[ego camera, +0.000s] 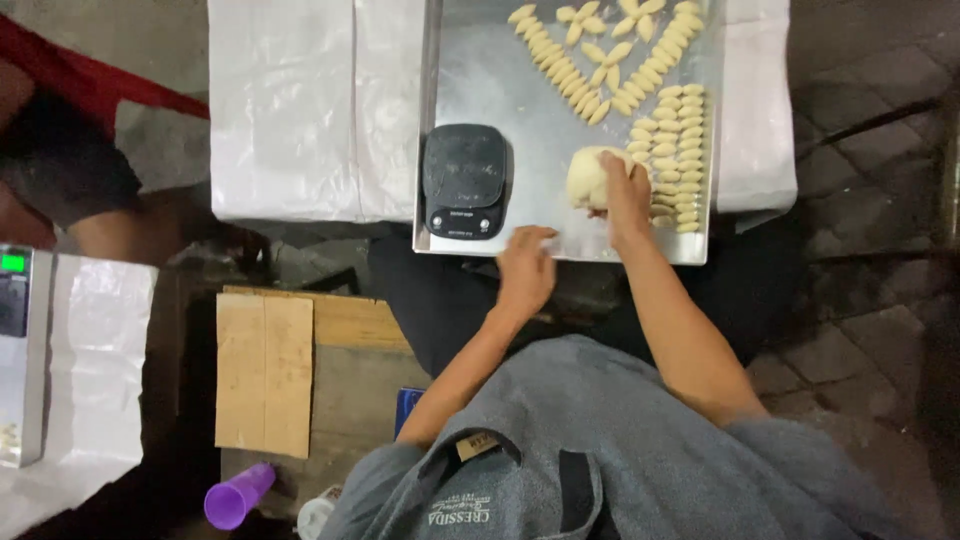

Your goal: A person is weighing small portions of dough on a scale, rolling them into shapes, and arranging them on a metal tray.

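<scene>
Grey-sleeved shoulders are filling the foreground. Beyond them, the left hand (525,268) is resting loosely curled at the metal tray's (480,70) near edge, holding nothing, beside the black scale (463,180). The right hand (624,195) is gripping a dough lump (587,178) on the tray, next to rows of shaped dough pieces (677,150).

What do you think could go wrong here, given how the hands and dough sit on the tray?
The right hand holds the dough lump right beside the rows of shaped dough pieces, so it may squash them. The left hand sits at the metal tray's near edge, close to the black kitchen scale, and might nudge it.
</scene>
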